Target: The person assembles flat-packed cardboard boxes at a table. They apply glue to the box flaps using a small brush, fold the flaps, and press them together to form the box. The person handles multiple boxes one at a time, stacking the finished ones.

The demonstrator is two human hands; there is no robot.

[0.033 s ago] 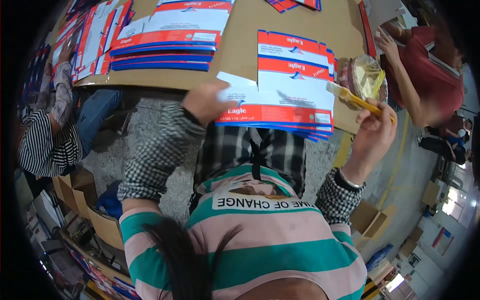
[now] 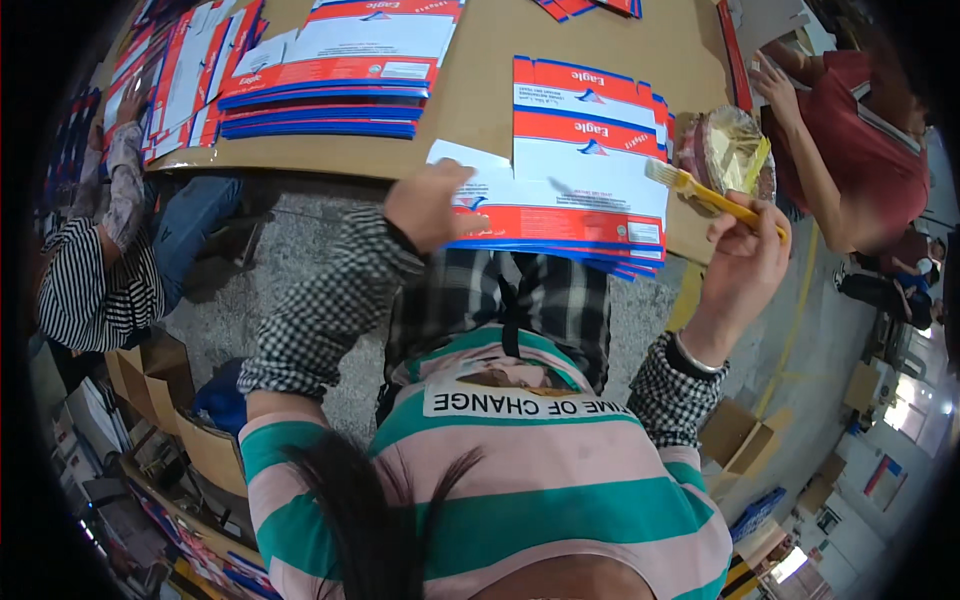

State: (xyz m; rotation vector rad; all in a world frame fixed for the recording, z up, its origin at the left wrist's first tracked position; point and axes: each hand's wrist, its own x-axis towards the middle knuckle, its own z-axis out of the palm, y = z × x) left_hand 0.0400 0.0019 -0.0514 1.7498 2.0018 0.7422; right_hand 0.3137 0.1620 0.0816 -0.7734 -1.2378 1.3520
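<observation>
A stack of flat red, white and blue printed cartons lies at the near edge of the brown table. My left hand grips the left edge of the top carton, fingers curled. My right hand is raised to the right of the stack, shut on a yellow-handled brush whose bristles point left over the stack's right end. Just behind the brush sits a round pot wrapped in plastic film.
A second, larger stack of flat cartons lies at the table's far left. A person in a red top works at the right, and a person in a striped top sits at the left. Open cardboard boxes stand on the floor.
</observation>
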